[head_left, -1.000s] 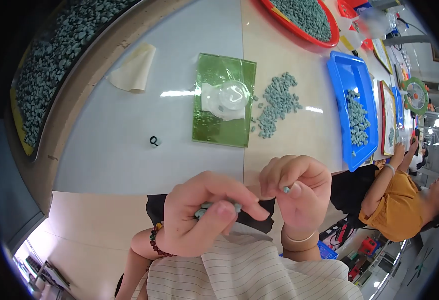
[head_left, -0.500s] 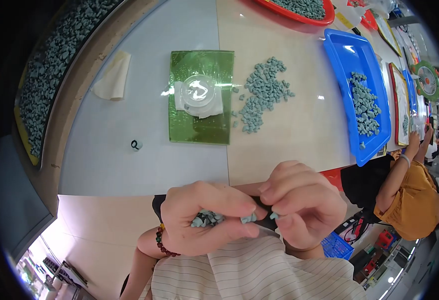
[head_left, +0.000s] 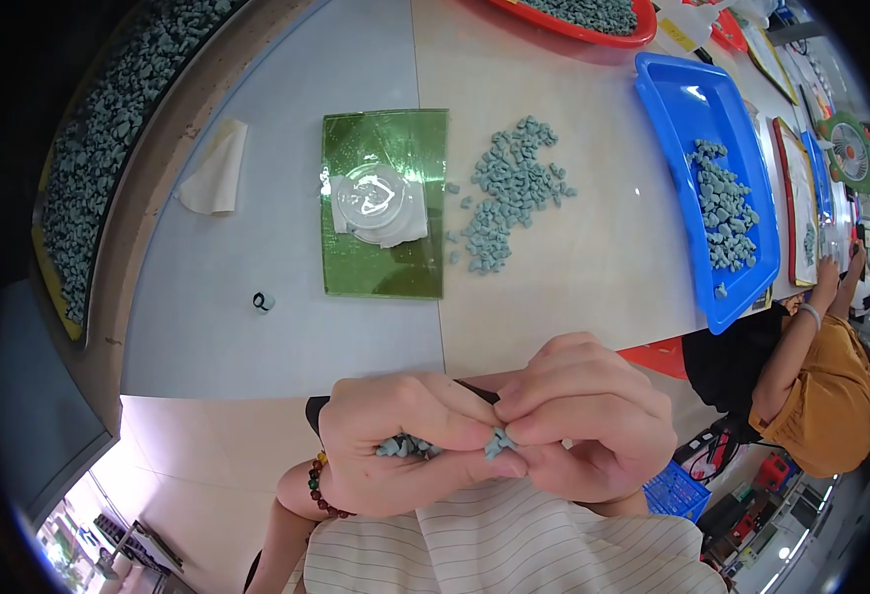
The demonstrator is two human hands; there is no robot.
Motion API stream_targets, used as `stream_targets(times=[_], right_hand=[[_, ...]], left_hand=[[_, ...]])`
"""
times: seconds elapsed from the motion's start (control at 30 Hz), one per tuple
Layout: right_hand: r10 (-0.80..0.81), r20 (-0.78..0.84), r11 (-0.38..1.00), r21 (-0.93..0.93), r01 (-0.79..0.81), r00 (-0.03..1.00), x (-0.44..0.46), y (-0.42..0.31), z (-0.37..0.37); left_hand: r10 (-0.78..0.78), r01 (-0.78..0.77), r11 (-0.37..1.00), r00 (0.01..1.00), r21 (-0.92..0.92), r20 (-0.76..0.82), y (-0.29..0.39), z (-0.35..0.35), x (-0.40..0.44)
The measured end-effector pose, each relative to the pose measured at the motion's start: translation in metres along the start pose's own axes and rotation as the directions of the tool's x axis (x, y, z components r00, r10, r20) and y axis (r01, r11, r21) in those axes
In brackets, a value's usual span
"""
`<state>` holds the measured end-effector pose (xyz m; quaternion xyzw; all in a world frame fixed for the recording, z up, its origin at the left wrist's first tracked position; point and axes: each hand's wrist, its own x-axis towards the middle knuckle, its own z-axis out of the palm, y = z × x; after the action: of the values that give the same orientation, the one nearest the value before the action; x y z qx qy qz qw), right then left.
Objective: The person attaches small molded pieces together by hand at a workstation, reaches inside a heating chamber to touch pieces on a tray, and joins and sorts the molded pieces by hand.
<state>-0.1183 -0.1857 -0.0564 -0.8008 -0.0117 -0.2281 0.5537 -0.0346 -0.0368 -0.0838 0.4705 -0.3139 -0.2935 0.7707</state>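
My left hand (head_left: 405, 441) is curled round several small blue-green stones (head_left: 407, 446), which show in its palm. Between its thumb and index fingertip is pinched a small piece of the same stone (head_left: 499, 443). My right hand (head_left: 593, 421) meets it there, its fingertips closed on the right side of that piece. Both hands are in front of the table's near edge, above a striped cloth on my lap. Beyond them a green mat (head_left: 385, 267) bears a clear round dish (head_left: 372, 201) on white paper. A loose pile of stones (head_left: 514, 178) lies right of the mat.
A blue tray (head_left: 670, 84) with stones stands at the right, a red tray (head_left: 643, 35) of stones behind it. A large bin of stones (head_left: 118, 129) is at the left. A cloth (head_left: 214, 168) and small ring-like item (head_left: 263, 302) lie on the table. A co-worker (head_left: 811, 386) sits right.
My hands have come together, and the pieces at their fingertips now meet. The stones in my left palm showed more fully half a second ago. The view has shifted to the right.
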Motion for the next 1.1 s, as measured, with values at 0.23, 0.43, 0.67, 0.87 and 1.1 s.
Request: stream_targets(times=[0.23,0.43,0.67,0.87,1.1], right_hand=[[-0.128,0.097,0.963,-0.227,0.148,0.987,0.004,-0.006,-0.009],[-0.174,0.174,0.918,-0.327,0.223,0.969,0.007,-0.012,-0.013],[-0.132,0.034,0.973,-0.187,0.136,0.991,0.006,-0.003,-0.007],[-0.162,0.019,0.985,-0.053,0.163,0.987,0.007,0.005,-0.004],[-0.283,-0.250,0.804,-0.588,0.087,0.926,0.003,0.003,-0.046]], left_hand=[[-0.162,0.161,0.987,0.987,0.014,0.021,0.009,-0.003,0.003],[-0.208,0.208,0.978,0.978,-0.036,-0.019,0.010,-0.002,0.005],[-0.266,0.264,0.956,0.964,-0.130,0.002,0.007,-0.002,0.005],[-0.321,0.337,0.922,0.941,-0.190,0.109,0.001,-0.001,0.005],[-0.408,0.477,0.605,0.873,-0.637,0.266,-0.002,0.001,-0.003]])
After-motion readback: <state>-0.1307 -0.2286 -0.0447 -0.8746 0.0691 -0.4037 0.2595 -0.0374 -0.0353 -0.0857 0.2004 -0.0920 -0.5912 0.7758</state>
